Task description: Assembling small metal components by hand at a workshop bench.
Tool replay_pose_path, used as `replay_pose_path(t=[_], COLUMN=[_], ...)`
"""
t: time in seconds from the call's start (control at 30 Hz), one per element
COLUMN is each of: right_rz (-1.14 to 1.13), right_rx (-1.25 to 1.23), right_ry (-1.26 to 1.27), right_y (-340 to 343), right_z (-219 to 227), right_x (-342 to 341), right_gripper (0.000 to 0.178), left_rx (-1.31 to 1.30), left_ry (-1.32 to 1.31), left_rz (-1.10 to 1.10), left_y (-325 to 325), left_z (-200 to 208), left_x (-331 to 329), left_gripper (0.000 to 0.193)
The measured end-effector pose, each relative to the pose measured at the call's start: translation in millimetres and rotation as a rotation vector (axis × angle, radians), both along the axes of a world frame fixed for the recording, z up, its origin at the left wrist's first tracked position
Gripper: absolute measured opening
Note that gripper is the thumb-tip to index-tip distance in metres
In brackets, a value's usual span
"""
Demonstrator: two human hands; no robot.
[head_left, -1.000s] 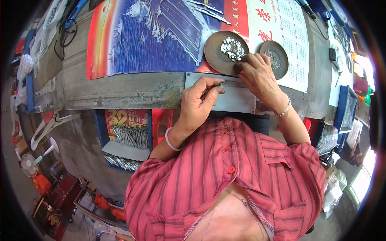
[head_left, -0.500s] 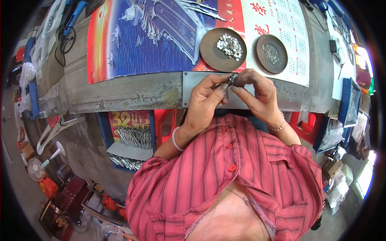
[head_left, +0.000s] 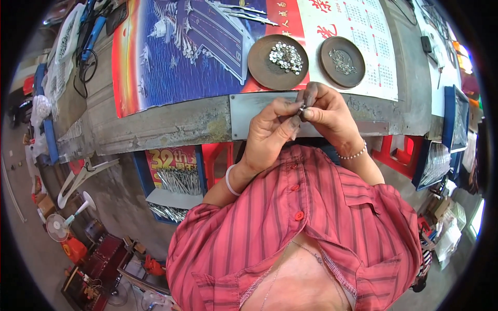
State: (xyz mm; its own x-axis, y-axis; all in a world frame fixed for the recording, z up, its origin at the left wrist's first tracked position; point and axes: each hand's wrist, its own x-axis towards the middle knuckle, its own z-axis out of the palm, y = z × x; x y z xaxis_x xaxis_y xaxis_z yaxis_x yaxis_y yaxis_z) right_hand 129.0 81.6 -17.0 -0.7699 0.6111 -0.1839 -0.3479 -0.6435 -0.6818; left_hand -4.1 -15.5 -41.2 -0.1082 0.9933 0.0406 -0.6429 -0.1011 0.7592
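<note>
At the table's near edge my two hands meet fingertip to fingertip over a small metal part [head_left: 302, 109], mostly hidden by the fingers. My left hand [head_left: 272, 124] is closed in a pinch on it, a pale band round that wrist. From the other side my right hand [head_left: 329, 115] pinches at the same spot, a bead bracelet on its wrist. The fingertips look dark and smudged. Just beyond them stands a round brown dish [head_left: 259, 65] with a heap of small shiny metal pieces [head_left: 286, 57]. To its right, a smaller brown dish [head_left: 357, 75] holds thin pin-like metal pieces [head_left: 342, 62].
A calendar poster [head_left: 171, 72] covers much of the worn table [head_left: 197, 124]. A metal plate [head_left: 244, 111] lies along its front edge. Below left, a blue bin [head_left: 143, 173] holds many slim metal rods. Red stools [head_left: 217, 155] stand under the table. Cables and blue-handled tools [head_left: 94, 33] lie far left.
My right fingers have closed in more tightly against the left fingertips around the small part. The whole view has shifted slightly, with the dishes appearing a little further left.
</note>
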Motion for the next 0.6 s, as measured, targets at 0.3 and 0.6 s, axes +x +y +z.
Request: replay_pose_path(t=[0.3, 0.6], right_rz=[-0.454, -0.478], right_rx=[0.601, 1.198], right_ry=[-0.348, -0.529], right_y=[-20.3, -11.8], right_z=[7.7, 13.8], right_x=[-15.3, -11.7], right_gripper=[0.013, 0.01], left_rx=[0.062, 0.079], left_ry=[0.298, 0.192], left_rz=[0.281, 0.25], left_y=[8.1, 2.0], left_z=[12.9, 15.6], left_x=[14.2, 18.8], left_gripper=[0.026, 0.026])
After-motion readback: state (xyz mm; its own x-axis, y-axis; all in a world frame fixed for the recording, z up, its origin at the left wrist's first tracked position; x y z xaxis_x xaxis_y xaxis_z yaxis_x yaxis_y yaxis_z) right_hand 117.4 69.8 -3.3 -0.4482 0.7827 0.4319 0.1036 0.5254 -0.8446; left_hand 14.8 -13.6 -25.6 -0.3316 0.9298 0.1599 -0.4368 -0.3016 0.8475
